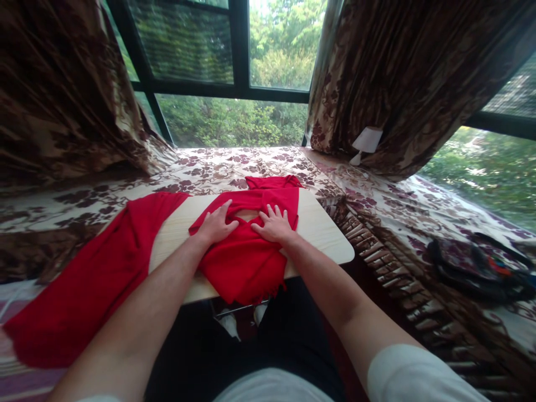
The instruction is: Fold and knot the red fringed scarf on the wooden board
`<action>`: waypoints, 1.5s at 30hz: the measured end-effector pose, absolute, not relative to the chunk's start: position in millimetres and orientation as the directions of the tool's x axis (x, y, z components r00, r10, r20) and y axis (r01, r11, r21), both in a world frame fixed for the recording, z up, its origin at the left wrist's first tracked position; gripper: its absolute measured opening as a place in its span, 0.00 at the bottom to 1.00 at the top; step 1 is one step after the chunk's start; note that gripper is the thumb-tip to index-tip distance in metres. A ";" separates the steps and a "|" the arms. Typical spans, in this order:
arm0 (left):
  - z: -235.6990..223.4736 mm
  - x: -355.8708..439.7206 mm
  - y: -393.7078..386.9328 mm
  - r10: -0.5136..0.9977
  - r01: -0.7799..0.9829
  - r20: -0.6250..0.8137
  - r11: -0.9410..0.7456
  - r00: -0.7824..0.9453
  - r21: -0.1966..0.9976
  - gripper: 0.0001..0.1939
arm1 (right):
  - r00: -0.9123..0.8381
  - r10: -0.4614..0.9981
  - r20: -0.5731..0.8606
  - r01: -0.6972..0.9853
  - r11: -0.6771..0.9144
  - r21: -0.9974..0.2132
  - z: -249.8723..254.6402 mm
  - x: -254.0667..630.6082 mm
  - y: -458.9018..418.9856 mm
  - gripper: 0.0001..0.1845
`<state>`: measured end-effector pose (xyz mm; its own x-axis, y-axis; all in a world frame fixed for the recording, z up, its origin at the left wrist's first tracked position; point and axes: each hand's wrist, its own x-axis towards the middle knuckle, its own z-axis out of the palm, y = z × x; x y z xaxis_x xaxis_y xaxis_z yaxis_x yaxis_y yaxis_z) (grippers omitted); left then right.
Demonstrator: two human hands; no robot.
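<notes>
A red fringed scarf [247, 268] lies bunched on a light wooden table [322, 231], its fringed end hanging over the near edge. My left hand [216, 223] rests on the scarf's left part with the fingers spread. On its right part lies my right hand [275, 224], fingers apart too. Between the two hands the cloth parts, and bare wood shows through the gap. Red cloth [113, 257] also drapes over the table's left end and spreads down to the left. Whether it joins the scarf I cannot tell.
Beyond the table runs a ledge with a floral cover [268, 160], below a window. A small white lamp [367, 139] stands on it by the right curtain [389, 67]. A dark bag [464, 268] lies at the right. My legs are under the table's near edge.
</notes>
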<state>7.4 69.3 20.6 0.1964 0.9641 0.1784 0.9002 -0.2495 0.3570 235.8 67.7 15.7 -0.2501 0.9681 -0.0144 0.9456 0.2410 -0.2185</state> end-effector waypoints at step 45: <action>3.5 -67.1 16.6 0.929 0.744 0.277 -0.001 -0.248 0.668 0.27 | 0.284 0.905 0.317 0.792 -0.035 -0.609 3.2 290.9 69.0 0.33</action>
